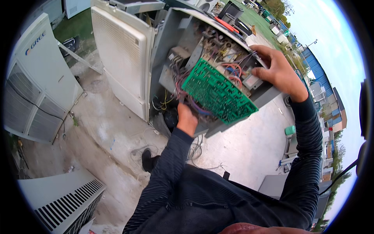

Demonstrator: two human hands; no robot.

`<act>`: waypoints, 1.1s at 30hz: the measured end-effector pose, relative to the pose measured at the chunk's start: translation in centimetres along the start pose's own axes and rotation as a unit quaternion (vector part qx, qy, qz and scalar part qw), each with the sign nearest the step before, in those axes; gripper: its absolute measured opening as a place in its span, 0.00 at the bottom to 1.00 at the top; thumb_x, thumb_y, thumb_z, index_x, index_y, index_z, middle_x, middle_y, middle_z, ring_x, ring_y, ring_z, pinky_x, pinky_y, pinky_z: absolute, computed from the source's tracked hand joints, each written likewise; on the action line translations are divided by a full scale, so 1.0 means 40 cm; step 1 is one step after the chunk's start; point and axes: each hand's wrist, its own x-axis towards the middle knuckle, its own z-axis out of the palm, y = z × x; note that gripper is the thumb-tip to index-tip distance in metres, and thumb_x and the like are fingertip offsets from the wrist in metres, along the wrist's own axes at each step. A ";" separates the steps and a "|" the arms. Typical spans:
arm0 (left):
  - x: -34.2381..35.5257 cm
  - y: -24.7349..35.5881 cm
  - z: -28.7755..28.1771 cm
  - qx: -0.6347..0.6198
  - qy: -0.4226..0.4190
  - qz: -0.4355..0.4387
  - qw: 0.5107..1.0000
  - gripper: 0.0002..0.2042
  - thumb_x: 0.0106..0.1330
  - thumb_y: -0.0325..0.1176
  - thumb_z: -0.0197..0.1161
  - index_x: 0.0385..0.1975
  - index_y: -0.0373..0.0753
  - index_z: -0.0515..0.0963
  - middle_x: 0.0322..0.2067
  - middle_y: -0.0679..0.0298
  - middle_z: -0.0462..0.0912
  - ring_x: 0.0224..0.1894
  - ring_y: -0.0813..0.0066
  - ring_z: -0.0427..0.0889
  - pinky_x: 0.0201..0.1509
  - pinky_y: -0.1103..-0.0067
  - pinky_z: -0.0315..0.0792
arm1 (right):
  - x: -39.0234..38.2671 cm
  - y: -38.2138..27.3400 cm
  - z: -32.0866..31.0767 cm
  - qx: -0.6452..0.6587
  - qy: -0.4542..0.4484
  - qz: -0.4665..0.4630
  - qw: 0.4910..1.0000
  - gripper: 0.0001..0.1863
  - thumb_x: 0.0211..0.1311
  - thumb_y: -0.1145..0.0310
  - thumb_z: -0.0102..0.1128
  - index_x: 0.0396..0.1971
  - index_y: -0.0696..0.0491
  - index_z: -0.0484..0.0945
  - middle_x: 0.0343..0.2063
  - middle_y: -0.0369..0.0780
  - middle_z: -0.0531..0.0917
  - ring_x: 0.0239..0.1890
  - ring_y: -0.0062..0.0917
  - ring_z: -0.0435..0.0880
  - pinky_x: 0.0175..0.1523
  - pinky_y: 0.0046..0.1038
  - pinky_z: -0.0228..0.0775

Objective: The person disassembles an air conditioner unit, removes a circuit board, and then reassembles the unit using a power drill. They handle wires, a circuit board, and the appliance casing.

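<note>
A grey metal electronics housing [163,58] is tilted toward me, with a green circuit board [218,87], bundled wires [181,82] and components inside. My right hand [278,72] grips its upper right part, thumb on a small metal plate and fingers round the rim. My left hand [187,119] is at its lower left among the wires beneath the board; its fingers are hidden. Red-handled tools [226,24] lie on top of the housing. A white air-conditioner casing [115,58] stands just left of the housing.
A white panel [44,78] stands at left and a slotted unit [58,195] at lower left. My shoe [148,160] is on the concrete floor [245,148], near loose cables [196,150]. A green container [289,130] and piles of scrap appliances [276,29] are farther off.
</note>
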 end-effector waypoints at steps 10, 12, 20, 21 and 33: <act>0.029 -0.021 0.000 0.055 0.074 0.029 0.995 0.23 0.82 0.52 0.50 0.63 0.41 0.76 0.63 0.60 0.81 0.61 0.58 0.82 0.63 0.62 0.79 | 0.023 0.010 -0.028 -0.094 -0.011 -0.104 0.990 0.40 0.64 0.56 0.73 0.70 0.63 0.70 0.63 0.47 0.79 0.67 0.30 0.75 0.76 0.32 0.62; 0.016 -0.012 0.016 0.029 0.053 0.014 0.998 0.25 0.81 0.55 0.51 0.63 0.42 0.76 0.62 0.60 0.81 0.61 0.58 0.81 0.62 0.61 0.78 | 0.018 0.044 -0.030 -0.073 -0.004 -0.107 0.992 0.39 0.64 0.57 0.73 0.70 0.63 0.70 0.65 0.47 0.78 0.69 0.30 0.74 0.77 0.32 0.61; 0.054 0.050 0.045 0.096 0.039 0.041 0.994 0.28 0.79 0.57 0.52 0.66 0.42 0.75 0.64 0.60 0.79 0.62 0.58 0.80 0.64 0.60 0.76 | 0.021 -0.061 -0.046 -0.069 0.037 -0.243 0.967 0.36 0.56 0.55 0.71 0.57 0.67 0.78 0.47 0.51 0.88 0.46 0.34 0.87 0.57 0.32 0.79; 0.040 0.053 0.041 0.113 0.054 0.059 0.990 0.28 0.79 0.57 0.50 0.67 0.42 0.74 0.64 0.59 0.79 0.62 0.57 0.80 0.64 0.58 0.77 | 0.007 -0.074 -0.035 -0.065 0.050 -0.252 0.964 0.34 0.55 0.57 0.71 0.57 0.67 0.78 0.46 0.51 0.88 0.46 0.33 0.87 0.56 0.31 0.79; 0.054 0.027 0.077 0.137 0.057 0.070 0.987 0.26 0.77 0.58 0.54 0.63 0.47 0.75 0.57 0.60 0.83 0.53 0.54 0.85 0.52 0.48 0.82 | -0.023 -0.017 -0.013 -0.057 0.044 -0.135 0.988 0.32 0.56 0.64 0.69 0.59 0.67 0.76 0.49 0.57 0.86 0.52 0.46 0.86 0.60 0.36 0.77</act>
